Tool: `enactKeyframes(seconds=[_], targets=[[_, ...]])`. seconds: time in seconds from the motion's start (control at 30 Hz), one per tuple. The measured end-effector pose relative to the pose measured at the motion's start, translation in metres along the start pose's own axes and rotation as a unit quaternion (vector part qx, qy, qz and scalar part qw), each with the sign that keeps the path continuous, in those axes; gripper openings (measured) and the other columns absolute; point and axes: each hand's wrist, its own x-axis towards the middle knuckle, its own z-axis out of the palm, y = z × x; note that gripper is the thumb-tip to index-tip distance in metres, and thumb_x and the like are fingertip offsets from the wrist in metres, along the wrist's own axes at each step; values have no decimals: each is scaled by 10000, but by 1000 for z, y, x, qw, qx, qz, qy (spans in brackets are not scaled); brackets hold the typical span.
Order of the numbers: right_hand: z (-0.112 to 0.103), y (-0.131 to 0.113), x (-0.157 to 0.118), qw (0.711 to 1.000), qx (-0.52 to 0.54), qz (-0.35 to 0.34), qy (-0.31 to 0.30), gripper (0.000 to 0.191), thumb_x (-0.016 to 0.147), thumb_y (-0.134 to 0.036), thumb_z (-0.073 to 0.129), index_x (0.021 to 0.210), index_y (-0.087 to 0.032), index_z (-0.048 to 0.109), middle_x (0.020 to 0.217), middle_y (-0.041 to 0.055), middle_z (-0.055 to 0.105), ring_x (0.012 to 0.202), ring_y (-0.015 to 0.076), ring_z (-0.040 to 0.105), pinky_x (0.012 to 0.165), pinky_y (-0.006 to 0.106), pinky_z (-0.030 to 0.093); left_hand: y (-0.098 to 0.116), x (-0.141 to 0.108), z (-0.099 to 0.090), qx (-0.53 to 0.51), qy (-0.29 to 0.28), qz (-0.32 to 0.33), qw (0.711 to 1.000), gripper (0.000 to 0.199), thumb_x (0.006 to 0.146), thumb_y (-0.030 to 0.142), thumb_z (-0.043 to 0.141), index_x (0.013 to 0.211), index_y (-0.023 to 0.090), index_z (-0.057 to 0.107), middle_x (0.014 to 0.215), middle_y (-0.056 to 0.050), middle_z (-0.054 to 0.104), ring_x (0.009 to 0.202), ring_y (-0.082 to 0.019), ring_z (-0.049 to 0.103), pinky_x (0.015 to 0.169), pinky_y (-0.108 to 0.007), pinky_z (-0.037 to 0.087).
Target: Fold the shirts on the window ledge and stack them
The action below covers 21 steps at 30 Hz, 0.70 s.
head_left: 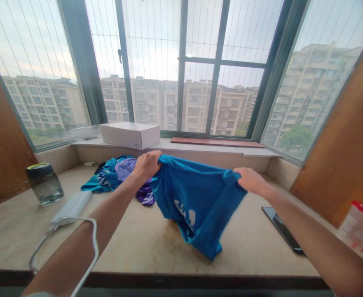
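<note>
A blue garment with white lettering (196,198), perhaps a T-shirt, hangs stretched between my two hands above the stone ledge (132,243). My left hand (148,165) is closed on its upper left corner. At the upper right corner, my right hand (251,180) grips the cloth, slightly blurred. The lower part droops in folds, its lowest tip near the front of the ledge. Behind my left hand lies a crumpled pile of clothes (110,171) in teal, lilac and purple, partly hidden by that hand and the blue garment.
On the left stand a water bottle (44,183) and a white power adapter (71,208) whose cable (94,235) crosses by my left forearm. A phone (282,229) and a red-lidded plastic jar (360,229) are on the right. A white box (130,135) rests on the window sill.
</note>
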Motion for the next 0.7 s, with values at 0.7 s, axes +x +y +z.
enactKeyframes(seconds=[0.7], targets=[[13, 57, -80, 995, 41, -4, -86, 168, 732, -297, 593, 728, -242, 751, 896, 95, 730, 877, 286, 654, 832, 390, 509, 4, -77, 59, 20, -190, 252, 949, 81, 880, 234, 597, 946, 223, 642, 962, -54, 731, 820, -255, 705, 661, -288, 455]])
